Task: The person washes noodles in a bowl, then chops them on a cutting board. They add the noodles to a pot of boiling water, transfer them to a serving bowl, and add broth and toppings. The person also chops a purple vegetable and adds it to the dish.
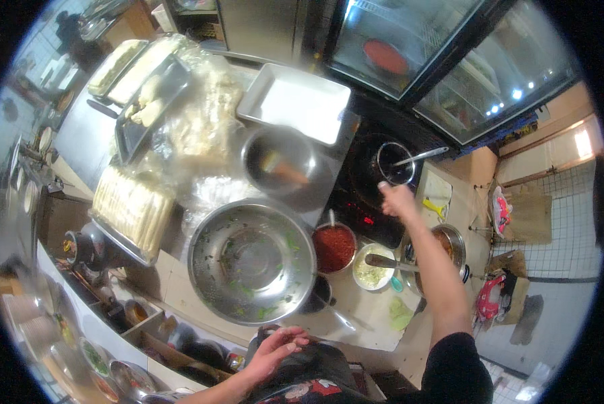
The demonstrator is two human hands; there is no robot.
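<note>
My right hand [399,201] reaches over the black induction cooktop [350,187], its fingers curled beside the near rim of a round metal pot [402,174]. The pot holds dark contents, and a ladle [423,155] leans out of it. Whether the fingers grip a handle there is hidden. My left hand [280,348] is empty, held low in front of my body with its fingers somewhat apart. Ahead of it stands a large steel mixing bowl [254,260] with scraps of chopped greens stuck to its inside. A smaller steel bowl [279,159] sits behind that one.
Right of the big bowl are a pot of red sauce [334,247] and a white bowl of chopped pale food [372,272]. A spatula [382,261] lies across it. A white tray [299,101], a stacked pale food tray [132,207] and a glass-door fridge [403,45] stand farther off.
</note>
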